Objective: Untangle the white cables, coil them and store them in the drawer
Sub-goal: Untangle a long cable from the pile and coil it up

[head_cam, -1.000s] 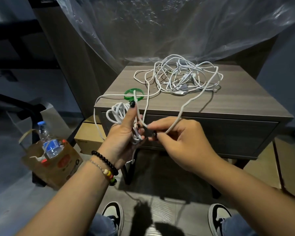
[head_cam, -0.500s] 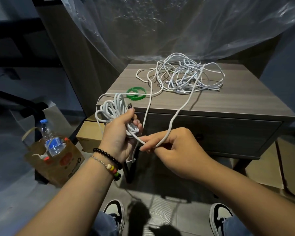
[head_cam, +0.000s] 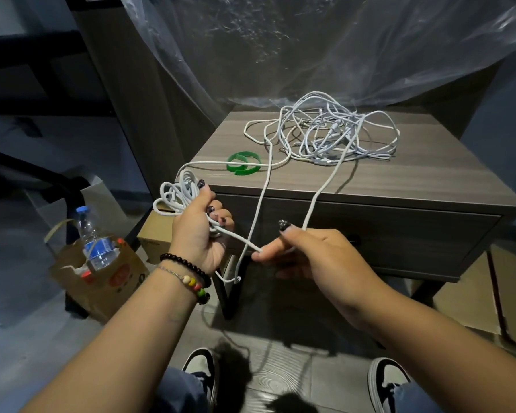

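Left hand (head_cam: 197, 231), frame ctr-left, fingers curled tight round a coil (head_cam: 178, 194) of white cable. Right hand (head_cam: 313, 256), ctr, pinches the strand running up to the tangled cables (head_cam: 329, 131) on the nightstand (head_cam: 429, 174) top, upper right. Drawer (head_cam: 399, 234) closed. Green strap (head_cam: 242, 163) sits near the tangle.

Cable tangle (head_cam: 331, 135) on nightstand (head_cam: 414, 174), strap (head_cam: 243, 163) to its left.

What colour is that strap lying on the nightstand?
Green; the strap shows clearly in the head view.
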### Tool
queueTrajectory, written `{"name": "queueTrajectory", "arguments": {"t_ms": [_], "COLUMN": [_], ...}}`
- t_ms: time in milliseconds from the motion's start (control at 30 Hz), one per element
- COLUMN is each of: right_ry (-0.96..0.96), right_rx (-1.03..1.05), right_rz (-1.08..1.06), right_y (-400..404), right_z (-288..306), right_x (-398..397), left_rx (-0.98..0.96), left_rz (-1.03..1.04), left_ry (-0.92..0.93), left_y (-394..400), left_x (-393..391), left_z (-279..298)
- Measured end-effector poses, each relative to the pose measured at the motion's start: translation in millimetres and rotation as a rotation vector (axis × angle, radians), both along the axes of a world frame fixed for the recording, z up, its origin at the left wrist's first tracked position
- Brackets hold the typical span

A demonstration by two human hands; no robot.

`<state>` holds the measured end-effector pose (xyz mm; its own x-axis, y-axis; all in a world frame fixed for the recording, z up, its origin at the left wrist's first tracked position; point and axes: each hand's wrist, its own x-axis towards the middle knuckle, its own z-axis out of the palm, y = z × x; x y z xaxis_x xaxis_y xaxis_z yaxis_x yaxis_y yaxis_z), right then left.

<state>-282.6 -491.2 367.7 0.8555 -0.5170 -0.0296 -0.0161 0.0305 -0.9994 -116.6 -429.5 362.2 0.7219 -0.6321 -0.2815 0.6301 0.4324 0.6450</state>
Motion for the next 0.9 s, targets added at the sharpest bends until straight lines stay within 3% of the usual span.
{"name": "queueTrajectory", "arguments": {"t_ms": [167, 333, 433, 533, 633, 767, 900], "right_ry": [0.058, 0.035, -0.076, -0.14, -0.161, -0.207, -0.235], "right_rx": [0.34, 0.571, 0.597, 0.467, 0.339, 0.319, 0.328], "right_rz": [-0.173, -0.314, -0.401, -0.424, -0.367, -0.328, -0.305], "right_y": [-29.4, -54.8, -70.5, -81.0, -77.2, -71.1, -70.8], "right_z": [2.3, 6.4, 17.3, 27.8, 31.1, 30.7, 30.7], "right_x": [-5.8, -6.1, -8.5, -16.2, -17.2, -11.1, -5.8], "left_rx": [-0.288, -0.405, -0.179, 0.158, 0.345, 0.473, 0.461], "left_rz": [-0.343, -0.734, -0.803, -0.683, -0.565, -0.54, -0.637], "left_ry": [0.012, 0.063, -0.069, -0.337, -0.534, -0.731, -0.937], "left_y": [10.9, 10.1, 11.5, 11.2, 9.9, 7.0, 4.2], "left_x": [1.2, -4.1, -11.3, -25.6, -35.6, -45.7, -54.5], "left_z": [8.8, 3.4, 10.7, 16.2, 12.5, 7.0, 8.4]}}
